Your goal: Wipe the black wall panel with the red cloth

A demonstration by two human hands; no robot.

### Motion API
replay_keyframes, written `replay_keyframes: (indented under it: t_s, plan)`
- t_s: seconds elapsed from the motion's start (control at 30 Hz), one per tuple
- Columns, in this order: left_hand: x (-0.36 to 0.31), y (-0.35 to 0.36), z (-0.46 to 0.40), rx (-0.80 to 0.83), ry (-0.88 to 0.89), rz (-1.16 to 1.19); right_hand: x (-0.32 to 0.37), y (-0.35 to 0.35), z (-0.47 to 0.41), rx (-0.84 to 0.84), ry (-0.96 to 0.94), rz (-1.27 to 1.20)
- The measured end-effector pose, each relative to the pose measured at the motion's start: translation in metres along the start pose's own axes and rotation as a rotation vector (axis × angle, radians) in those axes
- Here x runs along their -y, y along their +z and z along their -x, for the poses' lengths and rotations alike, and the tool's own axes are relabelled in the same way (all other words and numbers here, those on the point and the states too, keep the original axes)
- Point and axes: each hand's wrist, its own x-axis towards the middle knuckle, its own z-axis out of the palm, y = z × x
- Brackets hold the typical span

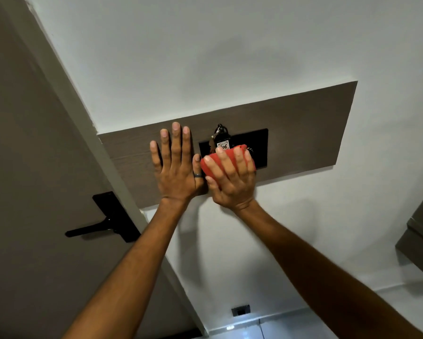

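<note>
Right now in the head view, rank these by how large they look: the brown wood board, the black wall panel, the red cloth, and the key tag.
1. Brown wood board, largest by far.
2. Black wall panel, partly hidden.
3. Red cloth, bunched under the right hand, so its true size is unclear.
4. Key tag, smallest.

The brown wood-grain board [303, 123] on the white wall [230, 45] carries everything. The black wall panel [259, 145] sits flush on it, near centre. At the panel's 12 o'clock hangs a key tag [223, 140]. At its 9 o'clock my left hand [178, 167] lies flat on the board. My right hand [232, 179] presses the red cloth [214, 165] against the panel's 7 o'clock corner.
</note>
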Motion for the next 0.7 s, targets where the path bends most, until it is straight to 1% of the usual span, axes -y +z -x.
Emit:
replay_keyframes:
  t_s: [0.03,0.07,0.13,0.17,0.2,0.23,0.27,0.3,0.33,0.4,0.43,0.47,0.53,0.57,0.6,0.7]
  plan:
    - [0.000,0.001,0.001,-0.013,0.002,-0.004,-0.013,-0.002,-0.002,0.006,-0.059,-0.016]
    - [0.000,0.003,-0.001,-0.017,-0.003,-0.008,-0.019,-0.003,-0.006,-0.008,-0.010,-0.040]
    - [0.000,0.003,-0.004,-0.009,-0.017,0.010,0.000,-0.003,-0.012,-0.031,0.252,-0.040]
    - [-0.002,0.002,-0.004,-0.018,-0.008,0.000,0.014,-0.002,-0.013,-0.048,0.306,-0.016]
    - [-0.002,0.001,-0.004,-0.018,-0.002,-0.015,0.020,0.000,-0.011,-0.044,0.270,-0.009]
    - [-0.001,0.001,-0.004,-0.012,-0.005,-0.008,0.015,-0.001,-0.010,-0.021,0.156,-0.016]
    - [-0.001,0.001,-0.002,-0.009,-0.006,-0.005,0.000,-0.004,-0.010,0.003,0.046,-0.029]
    - [-0.001,0.002,-0.001,-0.008,-0.005,-0.012,-0.012,-0.005,-0.009,0.002,0.012,-0.044]
    - [-0.001,0.002,-0.002,-0.011,-0.008,-0.016,-0.017,-0.005,-0.010,-0.014,0.063,-0.048]
    - [-0.001,0.001,-0.003,-0.014,-0.030,0.002,0.000,0.000,-0.009,-0.026,0.269,-0.019]
    - [-0.002,-0.001,-0.003,-0.017,-0.031,0.003,0.009,0.002,-0.005,-0.039,0.281,-0.010]
    - [-0.002,-0.001,-0.003,-0.012,-0.028,0.003,0.010,0.002,0.000,-0.035,0.204,-0.003]
    - [-0.001,-0.001,-0.002,0.014,-0.022,0.003,-0.013,-0.006,0.006,0.027,-0.031,0.001]
    - [-0.001,-0.001,-0.002,0.013,-0.019,-0.008,-0.025,-0.011,0.005,0.034,-0.068,-0.002]
    - [-0.002,-0.001,-0.001,0.007,-0.021,-0.011,-0.030,-0.016,0.003,0.035,-0.025,-0.017]
    - [-0.003,-0.002,-0.003,-0.009,-0.013,0.011,-0.016,-0.016,-0.018,-0.023,0.314,-0.049]
